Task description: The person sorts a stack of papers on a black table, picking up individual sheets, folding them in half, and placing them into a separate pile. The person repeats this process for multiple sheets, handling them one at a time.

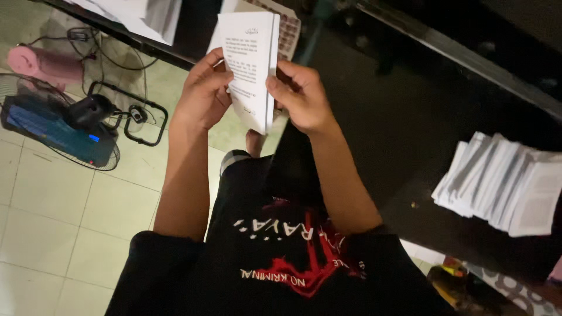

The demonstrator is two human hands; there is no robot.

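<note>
Black printed shirt (281, 257) fills the lower frame, nearest the camera. Both forearms rise from it to a folded white booklet (253, 64), held upright above the tiled floor (52, 205). Left hand (202, 93) has its fingers curled together against the booklet's left edge, thumb on the printed face. Right hand (298, 96) pinches the right, folded edge, thumb in front, fingers behind. Booklet thus sits between the two hands, clamped on both sides. Stack of similar white booklets (503, 184) lies fanned on the dark table (398, 134), well apart to the right. Floor fan (58, 126) lies at left.
</note>
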